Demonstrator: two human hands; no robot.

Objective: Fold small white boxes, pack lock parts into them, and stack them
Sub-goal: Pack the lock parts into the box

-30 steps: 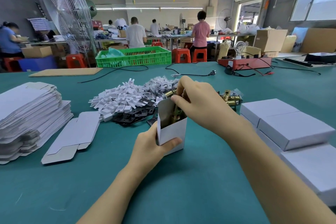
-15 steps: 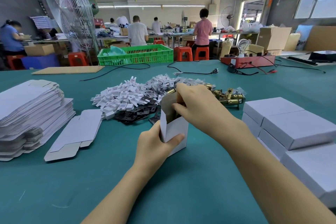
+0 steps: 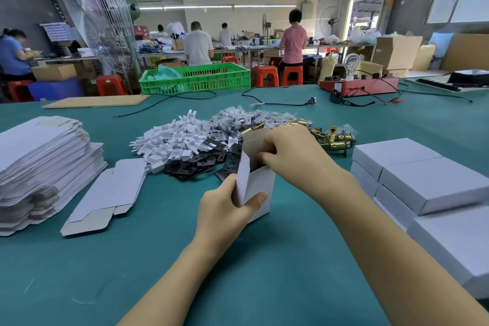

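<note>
A small white box (image 3: 260, 185) stands upright on the green table (image 3: 264, 259), its top flaps open. My left hand (image 3: 225, 209) grips its near left corner, thumb across the front. My right hand (image 3: 291, 151) reaches in from above with its fingers curled down into the opening; the brass lock part under them is hidden. Behind the box lie loose brass lock parts (image 3: 330, 137), white plastic pieces (image 3: 172, 140), black plates (image 3: 195, 164) and small bagged parts (image 3: 238, 116). Closed white boxes (image 3: 428, 174) are stacked on the right.
A tall stack of flat box blanks (image 3: 39, 161) sits at the left, with one blank (image 3: 105, 196) lying beside it. Farther back are a cardboard sheet (image 3: 98, 100), a black cable (image 3: 277, 102), a green crate (image 3: 195, 79) and a red device (image 3: 360, 86). People work at distant benches.
My right hand has pushed the brass part down into the box, so the part no longer shows. My left hand still holds the box in the same spot.
</note>
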